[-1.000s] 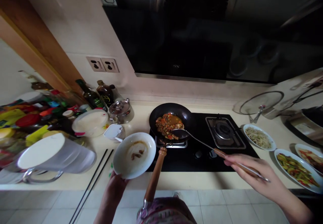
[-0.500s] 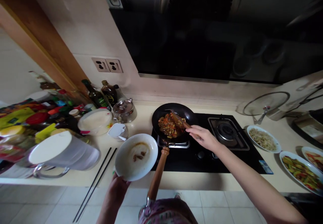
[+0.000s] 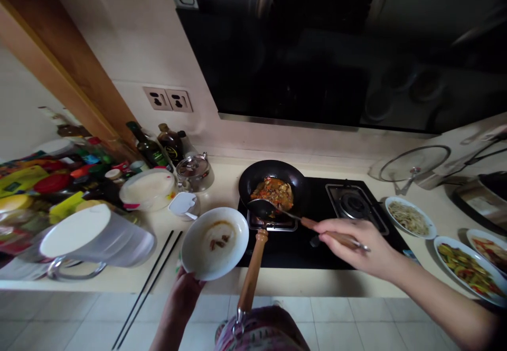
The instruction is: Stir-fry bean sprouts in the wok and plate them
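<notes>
In my left hand [image 3: 189, 286] is a white bowl [image 3: 194, 240], gripped by its near rim and tilted, with brown sauce and a few dark scraps inside. My right hand [image 3: 352, 245] is closed around the wooden handle of a ladle [image 3: 261, 208]. The ladle's dark head dips into the near left side of a black wok [image 3: 299, 182], beside chopped food in reddish-brown sauce [image 3: 279, 190]. The wok sits on the left burner, its wooden handle [image 3: 250, 277] pointing toward my body. Neither hand touches that handle.
Black chopsticks [image 3: 148, 287] jut over the counter edge, left of the bowl. Further left are a pitcher [image 3: 119, 240], a white container [image 3: 184, 204], a steel pot [image 3: 194, 171] and several bottles and jars. A second burner [image 3: 354, 206], a glass lid [image 3: 415, 163] and plates of food [image 3: 471, 269] are on the right.
My right hand has moved right and toward me, drawing the ladle head to the wok's near left side. The food has shifted toward the wok's right. The bowl stays nearly in place.
</notes>
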`<state>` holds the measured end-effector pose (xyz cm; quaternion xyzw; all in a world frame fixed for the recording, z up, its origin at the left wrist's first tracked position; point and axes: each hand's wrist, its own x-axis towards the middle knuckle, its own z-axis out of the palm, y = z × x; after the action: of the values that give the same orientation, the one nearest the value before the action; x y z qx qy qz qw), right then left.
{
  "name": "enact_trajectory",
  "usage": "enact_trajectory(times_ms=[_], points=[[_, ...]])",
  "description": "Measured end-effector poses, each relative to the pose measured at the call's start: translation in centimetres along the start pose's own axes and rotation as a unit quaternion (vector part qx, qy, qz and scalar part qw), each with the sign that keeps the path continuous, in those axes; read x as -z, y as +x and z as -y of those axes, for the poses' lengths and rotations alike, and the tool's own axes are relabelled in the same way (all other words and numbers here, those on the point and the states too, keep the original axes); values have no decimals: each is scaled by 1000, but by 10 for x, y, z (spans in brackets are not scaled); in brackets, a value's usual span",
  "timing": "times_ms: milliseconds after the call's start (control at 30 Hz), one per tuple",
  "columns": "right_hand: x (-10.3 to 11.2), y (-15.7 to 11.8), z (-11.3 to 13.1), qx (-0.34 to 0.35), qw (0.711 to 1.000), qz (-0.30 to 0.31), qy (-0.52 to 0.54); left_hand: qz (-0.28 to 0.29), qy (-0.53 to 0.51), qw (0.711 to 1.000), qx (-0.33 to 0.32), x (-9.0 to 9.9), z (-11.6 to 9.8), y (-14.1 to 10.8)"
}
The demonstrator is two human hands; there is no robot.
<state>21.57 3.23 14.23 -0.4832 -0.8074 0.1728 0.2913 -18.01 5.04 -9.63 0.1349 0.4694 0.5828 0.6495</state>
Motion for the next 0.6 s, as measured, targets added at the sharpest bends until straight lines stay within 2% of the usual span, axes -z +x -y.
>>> enact_trajectory(times_ms=[67, 167, 300, 400, 467, 600], points=[[-14, -2, -1, -7, 1000, -8, 7, -4, 0, 1000, 1, 0, 0, 1], [-25, -8, -15, -46, 996, -68, 22, -7, 2, 1000, 1, 1, 1, 2], [-13, -23, -31, -151, 972, -175, 49, -17, 5, 1000, 4, -1, 1, -1], [-7, -25, -39, -199, 950, -237, 36, -12, 0, 1000, 3, -3, -1, -4], [-13, -20, -48, -212, 944, -253, 24, -8, -5, 1000, 2, -2, -1, -4], [-28, -10, -67, -199, 949, -237, 59, -2, 2, 1000, 0, 3, 4, 0]])
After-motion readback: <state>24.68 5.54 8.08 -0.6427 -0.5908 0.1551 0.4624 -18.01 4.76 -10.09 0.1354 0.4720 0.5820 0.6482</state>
